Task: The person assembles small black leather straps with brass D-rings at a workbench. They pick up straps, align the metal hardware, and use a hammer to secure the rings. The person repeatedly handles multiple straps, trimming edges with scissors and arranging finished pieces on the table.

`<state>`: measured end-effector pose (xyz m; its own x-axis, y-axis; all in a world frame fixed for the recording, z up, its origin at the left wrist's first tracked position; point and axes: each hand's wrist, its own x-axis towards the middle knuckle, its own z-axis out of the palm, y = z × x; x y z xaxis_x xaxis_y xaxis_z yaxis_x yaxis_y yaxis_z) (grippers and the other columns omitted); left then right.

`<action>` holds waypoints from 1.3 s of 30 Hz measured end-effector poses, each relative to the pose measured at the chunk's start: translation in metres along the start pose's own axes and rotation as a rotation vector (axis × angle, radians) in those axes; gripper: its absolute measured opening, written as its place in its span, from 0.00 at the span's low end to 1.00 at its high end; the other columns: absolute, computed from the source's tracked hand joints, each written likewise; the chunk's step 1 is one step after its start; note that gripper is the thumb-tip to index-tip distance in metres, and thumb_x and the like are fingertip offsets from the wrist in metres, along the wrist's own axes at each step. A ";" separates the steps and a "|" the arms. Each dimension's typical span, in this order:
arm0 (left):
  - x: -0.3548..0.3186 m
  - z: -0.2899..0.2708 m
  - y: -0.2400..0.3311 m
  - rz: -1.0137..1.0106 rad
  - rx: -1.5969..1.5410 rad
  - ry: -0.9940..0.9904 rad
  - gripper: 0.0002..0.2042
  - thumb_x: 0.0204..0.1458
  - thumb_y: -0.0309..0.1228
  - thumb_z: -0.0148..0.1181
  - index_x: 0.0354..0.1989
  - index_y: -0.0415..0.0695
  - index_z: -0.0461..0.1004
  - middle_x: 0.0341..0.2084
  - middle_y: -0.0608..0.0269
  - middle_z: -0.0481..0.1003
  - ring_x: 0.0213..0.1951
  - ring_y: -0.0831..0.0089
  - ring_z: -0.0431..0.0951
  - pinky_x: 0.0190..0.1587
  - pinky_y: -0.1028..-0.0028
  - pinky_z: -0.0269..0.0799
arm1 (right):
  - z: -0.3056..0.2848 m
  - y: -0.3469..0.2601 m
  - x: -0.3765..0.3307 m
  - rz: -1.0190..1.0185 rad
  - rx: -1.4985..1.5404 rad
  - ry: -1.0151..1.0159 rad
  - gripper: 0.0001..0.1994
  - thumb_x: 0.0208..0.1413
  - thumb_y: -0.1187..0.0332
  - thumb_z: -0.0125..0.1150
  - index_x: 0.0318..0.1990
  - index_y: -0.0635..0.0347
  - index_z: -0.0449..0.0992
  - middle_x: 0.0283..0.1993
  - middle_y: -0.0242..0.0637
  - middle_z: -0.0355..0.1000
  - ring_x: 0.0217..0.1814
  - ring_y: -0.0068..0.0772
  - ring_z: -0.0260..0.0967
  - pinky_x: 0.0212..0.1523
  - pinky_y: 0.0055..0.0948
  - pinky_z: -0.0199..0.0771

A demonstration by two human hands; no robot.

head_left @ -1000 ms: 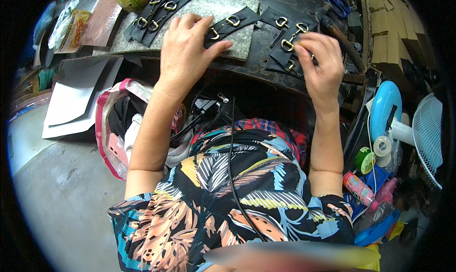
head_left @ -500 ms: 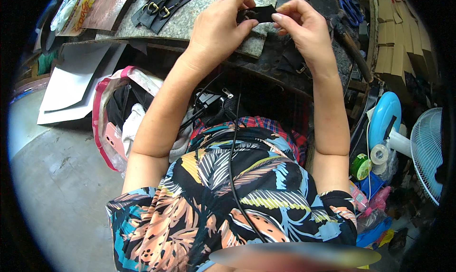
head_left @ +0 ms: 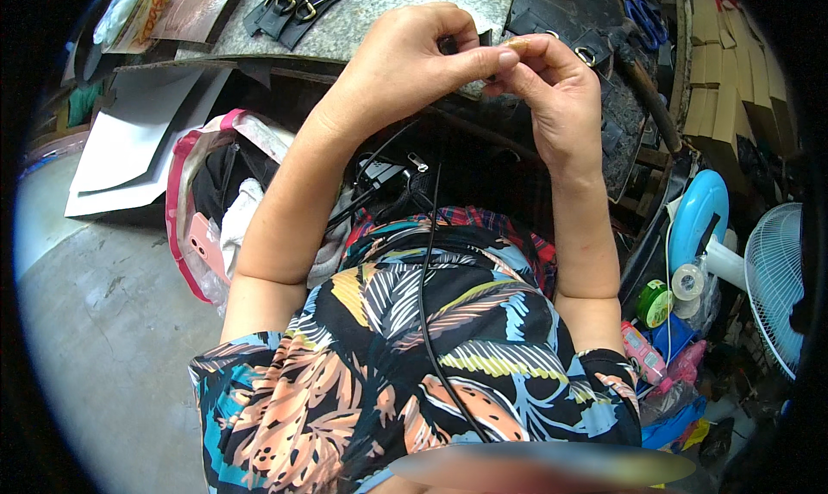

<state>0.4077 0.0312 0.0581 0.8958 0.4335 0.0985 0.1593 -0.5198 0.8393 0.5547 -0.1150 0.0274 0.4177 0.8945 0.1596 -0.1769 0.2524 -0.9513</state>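
Note:
My left hand (head_left: 423, 52) and my right hand (head_left: 559, 88) meet above the front edge of a stone slab (head_left: 371, 19). My left fingers are curled around a black strap piece (head_left: 486, 38), most of which my fingers hide. The left thumb reaches across to the right fingertips. My right fingers are pinched at the strap's other end, by a small gold-coloured bit (head_left: 516, 44) too small to make out. On the slab, to the left, lie black straps (head_left: 297, 11) with gold metal rings. Another black strap with a ring (head_left: 586, 56) lies beyond my right hand.
Blue-handled scissors (head_left: 640, 15) and a hammer-like wooden handle (head_left: 649, 97) are at the bench's right. Cardboard boxes (head_left: 714, 71) stand beyond. A fan (head_left: 776, 278) and green tape roll (head_left: 654, 302) are at right. A pink-edged bag (head_left: 178, 209) and white sheets (head_left: 129, 149) sit left.
Both hands have come down slightly and closer together. The left thumb has stretched over to the right fingertips, and the black strap piece, plainly seen before, is now mostly covered.

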 end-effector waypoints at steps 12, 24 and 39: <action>-0.008 0.004 -0.008 0.126 -0.158 0.057 0.12 0.63 0.33 0.63 0.36 0.34 0.77 0.34 0.63 0.75 0.37 0.75 0.74 0.42 0.75 0.69 | 0.003 0.000 -0.004 -0.018 -0.147 0.061 0.10 0.59 0.77 0.70 0.47 0.67 0.81 0.41 0.35 0.82 0.41 0.21 0.80 0.45 0.20 0.82; -0.020 0.002 0.002 0.208 -0.049 0.105 0.09 0.59 0.26 0.64 0.37 0.31 0.77 0.36 0.58 0.77 0.39 0.68 0.77 0.45 0.73 0.71 | 0.015 -0.008 -0.007 -0.152 -0.508 0.134 0.09 0.56 0.75 0.73 0.43 0.68 0.84 0.37 0.38 0.83 0.37 0.22 0.81 0.41 0.21 0.81; -0.024 0.011 0.007 0.223 0.085 0.290 0.07 0.53 0.29 0.64 0.31 0.36 0.80 0.29 0.53 0.76 0.31 0.55 0.79 0.35 0.63 0.74 | 0.022 -0.005 -0.006 -0.052 -0.373 0.098 0.05 0.61 0.75 0.67 0.41 0.67 0.83 0.33 0.33 0.81 0.33 0.17 0.77 0.35 0.21 0.79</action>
<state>0.3914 0.0090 0.0559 0.7598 0.4869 0.4309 0.0188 -0.6789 0.7340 0.5334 -0.1139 0.0371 0.5041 0.8399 0.2012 0.1752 0.1286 -0.9761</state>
